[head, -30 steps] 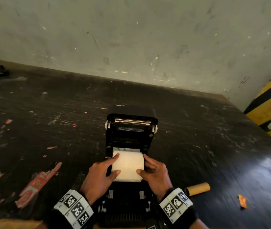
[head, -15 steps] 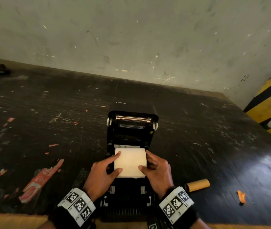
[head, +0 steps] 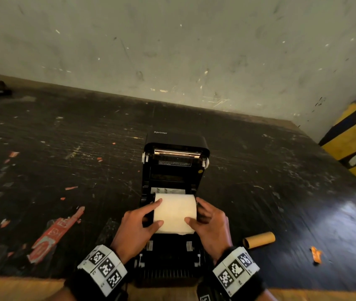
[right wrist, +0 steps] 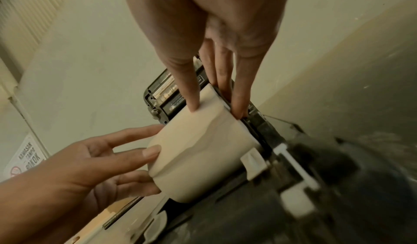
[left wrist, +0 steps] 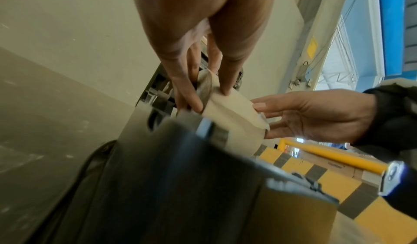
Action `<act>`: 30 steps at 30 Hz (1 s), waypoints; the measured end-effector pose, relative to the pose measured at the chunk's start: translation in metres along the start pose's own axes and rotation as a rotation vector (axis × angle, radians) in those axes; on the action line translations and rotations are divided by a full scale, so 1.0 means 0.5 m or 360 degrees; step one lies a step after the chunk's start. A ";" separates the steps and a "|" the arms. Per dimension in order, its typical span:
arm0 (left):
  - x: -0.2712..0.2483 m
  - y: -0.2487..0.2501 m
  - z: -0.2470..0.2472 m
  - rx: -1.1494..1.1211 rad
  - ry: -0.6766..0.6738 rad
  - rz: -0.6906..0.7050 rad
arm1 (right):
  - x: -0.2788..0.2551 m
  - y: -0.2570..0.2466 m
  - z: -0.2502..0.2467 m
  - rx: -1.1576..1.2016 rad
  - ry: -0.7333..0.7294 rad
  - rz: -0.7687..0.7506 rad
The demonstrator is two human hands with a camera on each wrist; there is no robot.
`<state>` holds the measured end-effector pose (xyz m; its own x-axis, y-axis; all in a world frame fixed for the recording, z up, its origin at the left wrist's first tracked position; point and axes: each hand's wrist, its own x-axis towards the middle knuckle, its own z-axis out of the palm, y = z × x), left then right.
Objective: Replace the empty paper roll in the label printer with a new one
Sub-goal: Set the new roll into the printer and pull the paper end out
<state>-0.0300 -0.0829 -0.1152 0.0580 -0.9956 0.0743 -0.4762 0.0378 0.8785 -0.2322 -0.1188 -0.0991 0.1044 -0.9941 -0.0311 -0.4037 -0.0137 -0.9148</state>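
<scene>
Lowered slightly into the open black label printer (head: 173,170), the white paper roll (head: 174,212) is held endwise by left hand (head: 134,229) and right hand (head: 210,227); seating is judged nearly complete.

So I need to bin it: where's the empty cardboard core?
In the head view, the cardboard core lies on the table, right of the printer.

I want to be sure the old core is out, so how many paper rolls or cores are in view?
2. The new white roll is held over the open printer by both hands; the empty cardboard core lies on the table, right of the printer.
</scene>
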 end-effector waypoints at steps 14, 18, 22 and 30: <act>0.021 -0.026 0.009 0.0033 0.0007 0.0021 | 0.037 0.022 0.017 -0.0027 -0.0019 0.0079; 0.016 -0.033 0.005 0.0076 -0.0031 0.0043 | 0.034 0.020 -0.001 -0.0150 -0.0115 0.0057; 0.014 -0.030 -0.002 0.0106 -0.0103 0.0056 | 0.031 0.024 -0.007 -0.0251 -0.0153 0.0054; -0.001 -0.037 0.012 0.0197 -0.0047 0.0130 | 0.015 0.025 0.002 -0.0469 -0.0142 0.0110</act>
<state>-0.0262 -0.0837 -0.1344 -0.0102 -0.9918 0.1276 -0.5829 0.1096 0.8051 -0.2353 -0.1261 -0.1113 0.1419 -0.9805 -0.1363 -0.6574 0.0096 -0.7535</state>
